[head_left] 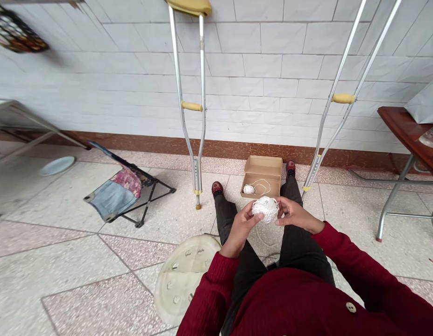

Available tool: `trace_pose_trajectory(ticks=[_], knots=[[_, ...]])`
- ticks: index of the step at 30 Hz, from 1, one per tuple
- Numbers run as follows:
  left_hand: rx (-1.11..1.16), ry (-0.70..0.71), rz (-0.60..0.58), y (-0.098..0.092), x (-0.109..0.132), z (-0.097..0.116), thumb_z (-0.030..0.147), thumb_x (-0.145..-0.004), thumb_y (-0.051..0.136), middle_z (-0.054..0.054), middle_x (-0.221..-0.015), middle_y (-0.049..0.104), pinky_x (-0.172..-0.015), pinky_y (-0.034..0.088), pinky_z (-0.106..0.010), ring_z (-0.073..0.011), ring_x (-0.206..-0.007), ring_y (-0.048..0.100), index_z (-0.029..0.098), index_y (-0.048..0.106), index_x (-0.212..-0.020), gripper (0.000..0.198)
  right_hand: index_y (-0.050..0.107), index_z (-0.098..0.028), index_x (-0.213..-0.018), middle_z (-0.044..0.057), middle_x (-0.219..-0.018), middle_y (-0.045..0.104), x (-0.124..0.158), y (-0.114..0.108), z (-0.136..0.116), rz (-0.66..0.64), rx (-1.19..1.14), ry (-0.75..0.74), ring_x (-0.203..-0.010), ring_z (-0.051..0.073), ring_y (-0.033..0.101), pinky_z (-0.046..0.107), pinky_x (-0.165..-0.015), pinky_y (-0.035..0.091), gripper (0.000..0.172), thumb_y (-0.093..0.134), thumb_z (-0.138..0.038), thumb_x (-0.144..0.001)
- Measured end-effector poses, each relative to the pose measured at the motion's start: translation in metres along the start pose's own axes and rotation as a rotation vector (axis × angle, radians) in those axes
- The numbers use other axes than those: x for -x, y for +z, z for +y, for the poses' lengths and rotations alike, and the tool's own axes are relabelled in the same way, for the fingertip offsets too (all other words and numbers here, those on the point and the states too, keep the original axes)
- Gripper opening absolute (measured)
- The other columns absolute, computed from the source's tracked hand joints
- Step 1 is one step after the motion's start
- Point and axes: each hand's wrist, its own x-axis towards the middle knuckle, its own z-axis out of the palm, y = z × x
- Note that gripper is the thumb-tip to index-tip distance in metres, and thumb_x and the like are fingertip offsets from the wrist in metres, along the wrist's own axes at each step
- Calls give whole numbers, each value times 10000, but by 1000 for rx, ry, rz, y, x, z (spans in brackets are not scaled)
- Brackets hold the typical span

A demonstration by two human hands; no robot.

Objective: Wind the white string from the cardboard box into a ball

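Observation:
A large, loosely wound ball of white yarn (265, 209) is held up over my lap between both hands. My left hand (241, 227) grips its left side, thumb in front and fingers partly hidden behind. At the opposite side, my right hand (294, 215) has its fingers closed on the yarn's edge. Below the ball, a pale strand (265, 237) hangs between my legs. On the floor just beyond my hands is an open cardboard box (263, 164); a smaller white yarn ball (249, 189) and a loose loop of strand lie inside it.
Two metal crutches, one on the left (197, 172) and one on the right (316, 163), lean against the tiled wall (258, 70). A folding stool (114, 200) and a round plastic stool (181, 275) stand to the left. A red-brown table (401, 126) is at right.

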Motion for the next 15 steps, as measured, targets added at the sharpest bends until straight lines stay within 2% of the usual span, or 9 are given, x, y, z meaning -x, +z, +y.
trace_pose_trajectory(ticks=[2, 4, 6, 8, 11, 13, 15], knots=[[4, -59, 58, -13, 8, -14, 422, -751, 729, -100, -1185, 661, -886, 498, -343, -264, -1075, 613, 164, 573, -1249, 582, 630, -200, -1020, -45, -672, 539, 6, -2, 17, -23, 37, 81, -529, 93, 466, 184, -434, 348, 412, 789, -336, -664], [-3, -149, 125, -28, 16, -33, 464, -746, 725, -107, -1185, 656, -827, 528, -332, -261, -1052, 622, 162, 563, -1258, 616, 671, -169, -836, -54, -564, 478, 18, 1, 32, 1, 114, 122, -463, 75, 384, 189, -410, 268, 254, 716, -400, -742], [-6, -231, 189, -40, 20, -54, 499, -738, 724, -108, -1186, 650, -781, 547, -317, -249, -1027, 631, 162, 574, -1236, 619, 679, -158, -741, -47, -530, 466, 36, 6, 40, 4, 183, 139, -457, 75, 361, 203, -425, 239, 283, 642, -430, -810], [3, -296, 239, -46, 16, -73, 520, -721, 735, -106, -1170, 652, -766, 557, -306, -228, -987, 644, 162, 601, -1183, 599, 694, -163, -755, -39, -534, 490, 54, 14, 42, -47, 199, 155, -463, 82, 372, 215, -444, 245, 307, 593, -437, -851], [-14, -360, 266, -43, -11, -89, 542, -698, 752, -110, -1055, 683, -738, 567, -309, -193, -846, 672, 144, 629, -1094, 575, 708, -175, -808, -25, -572, 556, 73, 26, 38, -108, 184, 142, -510, 104, 454, 230, -508, 326, 283, 580, -421, -867], [-41, -371, 271, -37, -44, -90, 535, -700, 756, -111, -958, 695, -708, 568, -311, -174, -744, 672, 125, 628, -1063, 563, 709, -179, -830, -14, -601, 597, 76, 31, 36, -113, 168, 136, -558, 126, 516, 245, -566, 382, 252, 601, -406, -852], [-63, -361, 284, -34, -82, -86, 523, -748, 721, -116, -942, 693, -695, 560, -306, -173, -732, 671, 121, 597, -1120, 563, 705, -181, -857, -7, -620, 623, 74, 34, 36, -107, 144, 141, -588, 140, 549, 258, -602, 414, 233, 622, -396, -833]])
